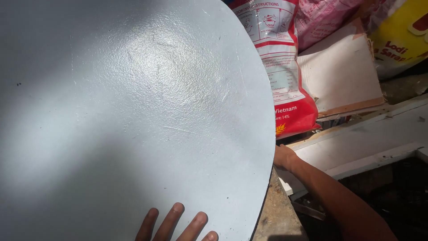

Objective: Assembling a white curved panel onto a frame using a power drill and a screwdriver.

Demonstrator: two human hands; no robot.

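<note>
**Two hands on a pale round board**

A large round board [129, 116], painted pale blue-grey and slightly glossy, fills the near and left part of the head view, its curved edge sweeping from the top centre down to the bottom right of centre. It stands closest to the camera and hides most of what lies behind it.

At the near bottom edge, the left hand [176, 225] lies flat against the board's painted face, four fingers spread wide and pointing up and away; the palm is cut off by the frame. It presses on the surface without gripping anything.

The right hand [281, 157] reaches in from the lower right, forearm slanting up to the board's right rim. The hand meets the edge there and its fingers pass behind the board, so I cannot tell how tightly they curl, only that the hand is at the rim.

Beyond the board, far right, a red and white printed sack [285, 67] stands upright, with a pink bag [325, 18] and a yellow bag [399, 35] behind it. A white-faced panel [339, 76] leans against them, and white-painted wooden boards [370, 138] lie to the right of the right hand. A rough grey surface [276, 214] shows beneath the board's lower edge.
</note>
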